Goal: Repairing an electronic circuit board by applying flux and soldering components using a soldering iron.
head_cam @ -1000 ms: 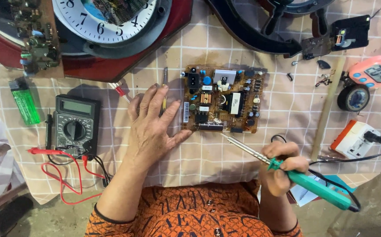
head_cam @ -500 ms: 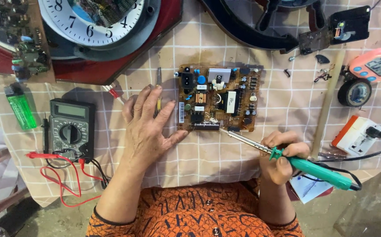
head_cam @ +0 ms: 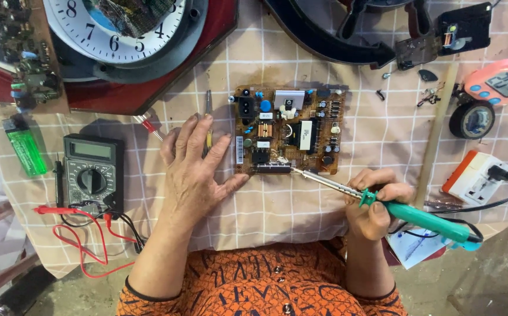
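A brown circuit board (head_cam: pixel 289 130) with many small parts lies on the checked cloth (head_cam: pixel 277 205). My left hand (head_cam: pixel 198 169) rests flat on the cloth just left of the board, fingers spread, thumb touching the board's lower left corner. A thin screwdriver (head_cam: pixel 208 111) lies partly under its fingers. My right hand (head_cam: pixel 376 202) grips a green-handled soldering iron (head_cam: pixel 417 217). Its metal tip touches the board's lower edge near the middle.
A black multimeter (head_cam: pixel 92 172) with red and black leads sits at the left, a green lighter (head_cam: pixel 26 152) beyond it. A wall clock (head_cam: pixel 122 29) lies at the top. At the right are a roll of black tape (head_cam: pixel 472 119), a pink timer (head_cam: pixel 502 85), and a white power strip (head_cam: pixel 475 178).
The iron's tip has moved up to the board's lower edge. My left hand stays flat beside the board. The view has shifted slightly downward.
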